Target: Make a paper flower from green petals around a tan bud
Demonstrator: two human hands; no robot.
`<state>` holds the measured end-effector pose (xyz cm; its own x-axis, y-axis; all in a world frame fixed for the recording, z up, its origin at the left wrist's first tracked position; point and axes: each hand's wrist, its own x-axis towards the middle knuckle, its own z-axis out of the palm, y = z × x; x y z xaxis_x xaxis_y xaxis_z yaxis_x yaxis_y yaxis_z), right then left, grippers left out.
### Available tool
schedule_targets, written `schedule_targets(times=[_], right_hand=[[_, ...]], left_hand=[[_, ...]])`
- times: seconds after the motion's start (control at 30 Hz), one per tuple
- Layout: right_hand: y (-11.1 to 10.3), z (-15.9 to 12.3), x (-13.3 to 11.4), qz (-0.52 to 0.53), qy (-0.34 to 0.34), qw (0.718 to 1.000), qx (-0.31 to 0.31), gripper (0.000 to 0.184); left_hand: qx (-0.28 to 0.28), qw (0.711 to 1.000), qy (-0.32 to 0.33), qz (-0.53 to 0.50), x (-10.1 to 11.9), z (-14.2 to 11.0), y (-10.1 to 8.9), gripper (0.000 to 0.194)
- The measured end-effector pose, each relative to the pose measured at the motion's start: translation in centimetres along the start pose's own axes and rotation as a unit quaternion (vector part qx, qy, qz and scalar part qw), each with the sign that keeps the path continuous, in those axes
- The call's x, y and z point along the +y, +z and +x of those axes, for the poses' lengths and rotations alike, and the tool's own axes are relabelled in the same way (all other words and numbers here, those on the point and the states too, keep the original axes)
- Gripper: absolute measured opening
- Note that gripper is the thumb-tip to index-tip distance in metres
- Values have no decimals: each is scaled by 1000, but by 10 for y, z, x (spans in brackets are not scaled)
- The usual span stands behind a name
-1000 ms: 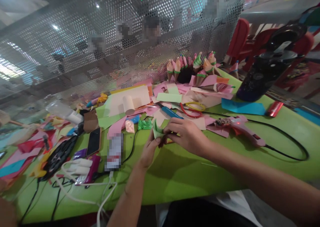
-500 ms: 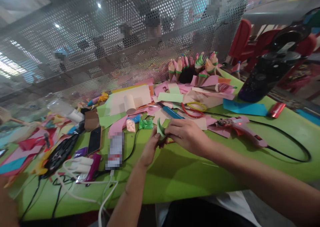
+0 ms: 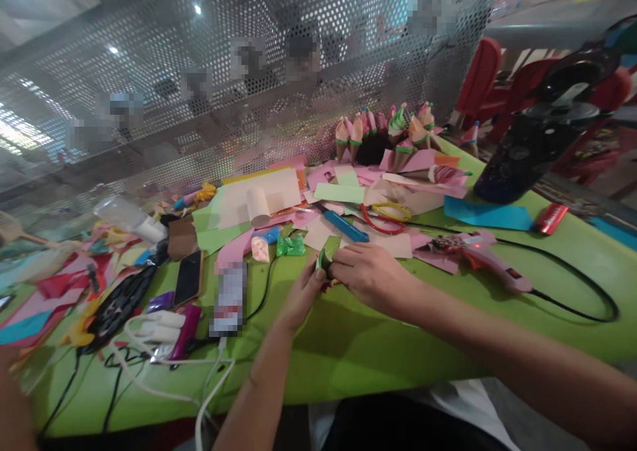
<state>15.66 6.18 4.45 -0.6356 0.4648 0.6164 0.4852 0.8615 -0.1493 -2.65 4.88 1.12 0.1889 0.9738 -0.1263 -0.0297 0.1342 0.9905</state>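
A small curled piece of green paper (image 3: 324, 260) is held between my two hands over the green table (image 3: 343, 365). My left hand (image 3: 305, 290) pinches its lower left side, thumb on top. The fingers of my right hand (image 3: 371, 272) close on its right side and partly hide it. Just beyond my hands lie a blue utility knife (image 3: 343, 225) and red-and-yellow-handled scissors (image 3: 385, 217). To the left are a green packet (image 3: 290, 245) and a pale pink packet (image 3: 260, 249).
A pink glue gun (image 3: 480, 258) with a black cord lies right. A dark bottle (image 3: 535, 149) and red battery (image 3: 552, 219) stand beyond it. Paper cones (image 3: 398, 129) line the back. Left are phones (image 3: 189, 278), cables and scraps. Another person's arm (image 3: 14, 398) shows at the left edge.
The green paper has turned and sits lower between my fingers, its upright curled end less visible. My left hand has shifted slightly right and closer to my right hand.
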Motion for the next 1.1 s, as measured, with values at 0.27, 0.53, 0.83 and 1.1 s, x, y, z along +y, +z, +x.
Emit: schedule_targets(times=[0.27,0.53,0.83,1.1], right_hand=[[6,0,4,53,37,998,3,18],[-1,3,6,224,135,965,3,20],[-8,4,13,221,163,962,-5,21],[-1,1,15,185,151,971,1,17]], left_hand=[[34,999,12,21,-11,4,-3,54],[50,998,46,17,-13,5,-7,49],[52,998,47,4,-12,4,-6,44],[20,998,52,-20,-17,4,-10,45]])
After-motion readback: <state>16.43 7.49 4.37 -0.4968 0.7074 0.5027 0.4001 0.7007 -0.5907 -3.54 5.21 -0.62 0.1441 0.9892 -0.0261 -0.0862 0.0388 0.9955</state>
